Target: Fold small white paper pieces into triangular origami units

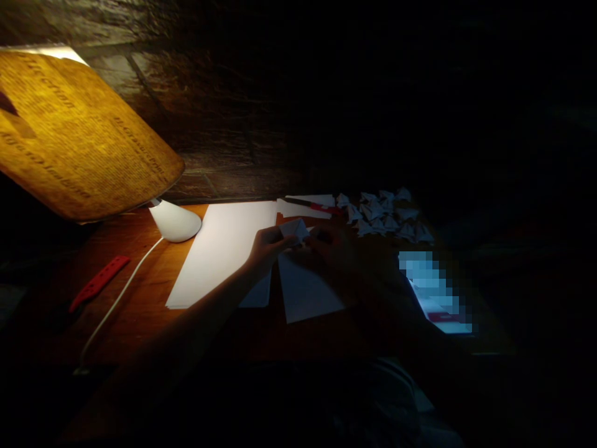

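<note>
My left hand [268, 247] and my right hand [333, 246] meet over a wooden table [140, 292], both pinching a small folded piece of white paper [295, 229]. The right hand is in deep shadow and its fingers are hard to make out. Under the hands lie white paper sheets [224, 249], with a smaller sheet [305, 292] nearest me. Behind the right hand sits a heap of several small folded paper pieces [385, 214].
A lit lamp with a printed yellow shade [74, 137] and white base [175, 221] stands at the left, its cord [116, 298] trailing toward me. A red strip [97, 283] lies left. A red-handled tool [317, 206] and a glowing screen [438, 292] are to the right.
</note>
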A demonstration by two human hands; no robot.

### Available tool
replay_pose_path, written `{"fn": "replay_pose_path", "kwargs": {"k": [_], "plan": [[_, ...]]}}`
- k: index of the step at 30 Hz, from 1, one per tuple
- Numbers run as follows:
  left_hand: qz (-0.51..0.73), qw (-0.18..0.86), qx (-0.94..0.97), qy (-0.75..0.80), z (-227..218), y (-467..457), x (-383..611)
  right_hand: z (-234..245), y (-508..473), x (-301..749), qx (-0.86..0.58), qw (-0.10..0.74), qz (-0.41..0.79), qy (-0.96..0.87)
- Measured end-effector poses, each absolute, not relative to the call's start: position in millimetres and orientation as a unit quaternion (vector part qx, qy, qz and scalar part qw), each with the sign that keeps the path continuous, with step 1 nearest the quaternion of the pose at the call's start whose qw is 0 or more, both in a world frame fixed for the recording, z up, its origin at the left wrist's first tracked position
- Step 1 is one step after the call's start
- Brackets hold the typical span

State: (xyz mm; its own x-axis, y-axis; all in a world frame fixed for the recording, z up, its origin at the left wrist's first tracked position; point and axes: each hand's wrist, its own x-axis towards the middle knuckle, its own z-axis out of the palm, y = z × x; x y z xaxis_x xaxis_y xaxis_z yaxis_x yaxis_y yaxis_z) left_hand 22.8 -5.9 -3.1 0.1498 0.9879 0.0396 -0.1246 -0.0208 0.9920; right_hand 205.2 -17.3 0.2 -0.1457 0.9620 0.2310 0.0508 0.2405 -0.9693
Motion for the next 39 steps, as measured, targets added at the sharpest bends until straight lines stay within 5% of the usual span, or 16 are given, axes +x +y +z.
{"fn": "replay_pose_path", "kwargs": {"k": [39], "plan": [[0.435,0.568,0.530,0.456,-3,-6,22,-1,-15,221,-0.392,0.503,0.212,-0.740]]}}
